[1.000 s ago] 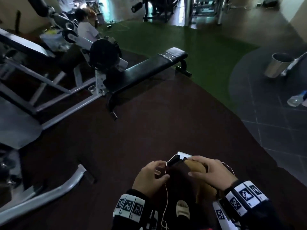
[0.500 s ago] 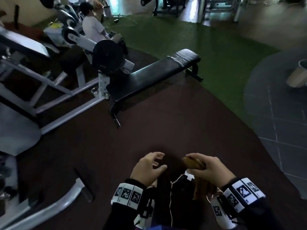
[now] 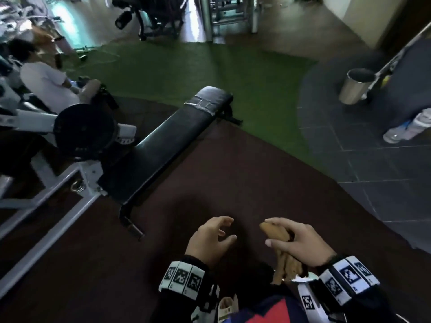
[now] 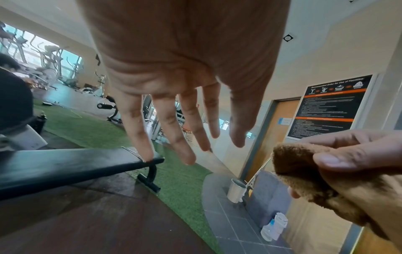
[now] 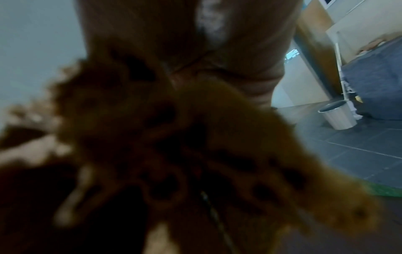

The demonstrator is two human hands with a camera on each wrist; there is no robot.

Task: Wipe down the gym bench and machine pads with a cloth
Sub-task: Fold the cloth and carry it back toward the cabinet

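Observation:
A long black padded gym bench (image 3: 163, 145) stands on the dark floor ahead and to the left, seen also in the left wrist view as the bench (image 4: 65, 165). My right hand (image 3: 292, 238) grips a bunched brown cloth (image 3: 277, 234), thumb across it; the cloth (image 4: 304, 171) shows clearly from the left wrist, and it fills the blurred right wrist view as the cloth (image 5: 195, 154). My left hand (image 3: 213, 236) hovers beside it with fingers spread and relaxed, holding nothing. Both hands are well short of the bench.
A grey machine frame with a round black pad (image 3: 84, 129) adjoins the bench on the left. A person in a white shirt (image 3: 44, 85) sits beyond it. A metal bin (image 3: 355, 89) and a water bottle (image 3: 405, 130) stand on the tiled floor at right.
The view has moved closer to the bench. A small black-and-white object that was between my hands is gone from sight, and my left hand has spread away from the cloth.

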